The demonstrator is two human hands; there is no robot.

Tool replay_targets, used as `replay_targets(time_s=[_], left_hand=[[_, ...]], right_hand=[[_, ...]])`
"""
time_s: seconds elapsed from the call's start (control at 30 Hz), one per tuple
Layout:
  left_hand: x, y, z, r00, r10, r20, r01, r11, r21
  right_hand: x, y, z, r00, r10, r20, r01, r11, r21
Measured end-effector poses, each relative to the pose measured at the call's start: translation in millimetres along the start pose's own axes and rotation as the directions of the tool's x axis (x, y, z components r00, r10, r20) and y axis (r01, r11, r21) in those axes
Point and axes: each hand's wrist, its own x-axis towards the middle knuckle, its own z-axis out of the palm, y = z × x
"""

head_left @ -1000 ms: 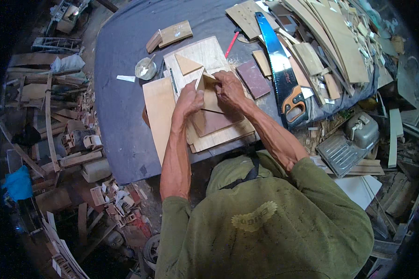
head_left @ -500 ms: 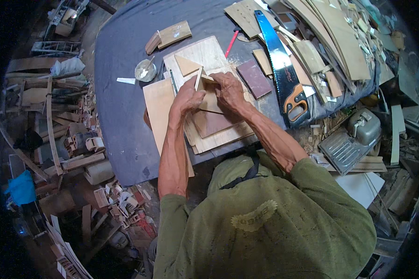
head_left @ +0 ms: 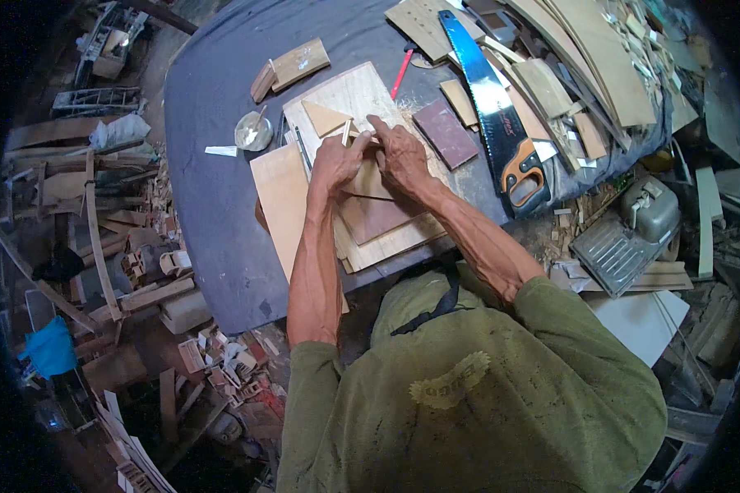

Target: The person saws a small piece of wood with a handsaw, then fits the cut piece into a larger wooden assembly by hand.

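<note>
My left hand [head_left: 335,163] is closed around a slim pale wooden strip [head_left: 346,131], whose end sticks up past the fingers. Close against it, my right hand [head_left: 404,158] pinches at the same small wooden piece, its index finger stretched forward. Most of that piece is hidden by my fingers. Beneath both hands lies a stack: a light wooden board [head_left: 349,84], with a brownish flat panel [head_left: 380,217] on its near part. A small triangular wood piece [head_left: 324,117] rests on the board just beyond my left hand. A dark pencil-like stick [head_left: 303,148] lies beside it.
A handsaw [head_left: 487,99] with an orange-black handle lies right of a maroon flat block [head_left: 446,134]. A red-handled tool [head_left: 402,74] is farther back. At left stand a cup of white paste [head_left: 253,131] and a light panel [head_left: 276,197]. Wood offcuts [head_left: 547,86] pile up at right.
My hands have drawn closer together, and my left fingers have come over the strip, so less of it shows. My right index finger now stretches forward. The whole view has shifted slightly.
</note>
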Motion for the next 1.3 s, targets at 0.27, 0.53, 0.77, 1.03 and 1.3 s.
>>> replay_targets(time_s=[0.27, 0.53, 0.77, 1.03, 1.3], left_hand=[[8, -9, 5, 0.999, 0.001, -0.035, 0.0, 1.0, 0.025], [7, -11, 4, 0.997, 0.001, -0.073, 0.003, 0.999, 0.053], [5, -9, 4, 0.999, -0.006, -0.046, 0.006, 1.0, 0.009], [2, -4, 3, 0.998, 0.004, -0.064, -0.003, 1.0, 0.011], [3, -6, 4, 0.997, -0.061, -0.055, 0.061, 0.998, 0.0]], right_hand=[[-16, 30, -53, 0.986, -0.165, 0.038, 0.161, 0.983, 0.091], [-50, 52, -70, 0.986, 0.164, 0.029, -0.167, 0.975, 0.145], [-46, 38, -55, 0.997, 0.062, -0.041, -0.061, 0.998, 0.021], [-46, 46, -40, 0.997, 0.04, -0.071, -0.036, 0.997, 0.062], [-43, 41, -42, 0.995, 0.032, -0.092, -0.028, 0.999, 0.044]])
